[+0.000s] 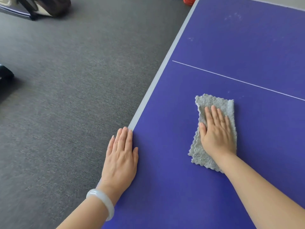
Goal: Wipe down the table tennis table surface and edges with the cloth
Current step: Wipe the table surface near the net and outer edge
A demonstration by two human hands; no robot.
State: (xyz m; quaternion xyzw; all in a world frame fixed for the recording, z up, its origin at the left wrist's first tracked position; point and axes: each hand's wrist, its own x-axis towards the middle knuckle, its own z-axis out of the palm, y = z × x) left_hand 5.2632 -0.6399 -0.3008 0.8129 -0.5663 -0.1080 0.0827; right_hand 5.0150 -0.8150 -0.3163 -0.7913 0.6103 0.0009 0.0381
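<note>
Pressing flat on the grey cloth (228,107) was the right hand (216,131), palm down, fingers straight and close together, thumb out to the side. It was open, not clutching the fabric. The cloth lay folded into a rough oblong w/ frilly edges on the blue table tennis table (231,47). It sat well in from the pale grey edge strip (165,66) and on the near side of the thin white line (239,80) crossing the top. Fabric poked out beyond the fingertips, past the thumb side and under the wrist.

The left hand (121,156) lay flat too, fingers straight and together, resting on the tabletop right at the table's left edge. Its fingertips reached onto the edge strip & it held nothing. A pale, translucent bangle (100,200) sat on the left wrist. The 2 hands were well apart.

Faint whitish smudges (234,16) showed on the blue beyond the white line, toward the far end. Dark grey carpet (74,80) ran beside the table. At top left sat a dark brown & cream item (49,5), too cropped to ID. A dark obj. (5,75) at the left border and something red-orange (189,1) at the top by the table's far edge were likewise unclear
</note>
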